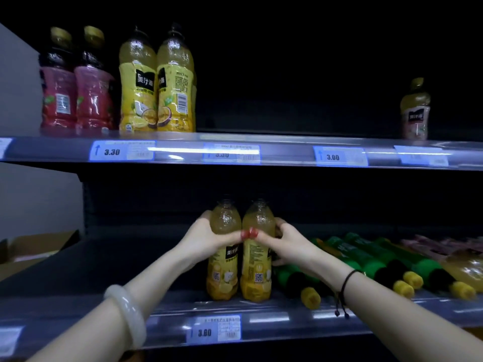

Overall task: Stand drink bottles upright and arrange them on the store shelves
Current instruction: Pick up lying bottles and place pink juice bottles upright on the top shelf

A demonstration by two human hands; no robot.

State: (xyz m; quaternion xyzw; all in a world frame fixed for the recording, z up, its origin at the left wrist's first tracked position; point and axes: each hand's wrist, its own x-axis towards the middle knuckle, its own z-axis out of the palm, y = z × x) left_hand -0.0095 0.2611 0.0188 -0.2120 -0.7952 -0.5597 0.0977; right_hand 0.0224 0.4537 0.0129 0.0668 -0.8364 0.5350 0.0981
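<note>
A white bangle [125,314] sits on the left wrist, closest to us. A thin black cord [345,283] is tied round the right wrist.

Just past the arms is the front edge of the lower shelf [287,317]. It has a price tag [214,329] that says 3.60.

Two yellow juice bottles stand up straight on this shelf, near the front edge. They are side by side and touching. The left grip [209,236], a bare hand, is wrapped round the upper part of the left yellow bottle [223,270]. The right grip [285,239], also a bare hand, is wrapped round the upper part of the right yellow bottle [254,273]. The two thumbs have red nails and meet in front, between the bottles.

To the right, green bottles [371,259] lie on their sides in a row. Their yellow caps point to the front. One of them lies under the right wrist. A pale yellow bottle [467,270] lies down at the far right. Behind it are some pink things, too blurry to tell.

A cardboard box [34,246] is off to the left.

Higher up and farther back is the upper shelf [287,152], with tags that say 3.30 and 3.00. On its left end stand two red bottles [75,95], and just beside them two more yellow bottles [156,87]. Far to the right one small bottle [415,111] stands alone.
</note>
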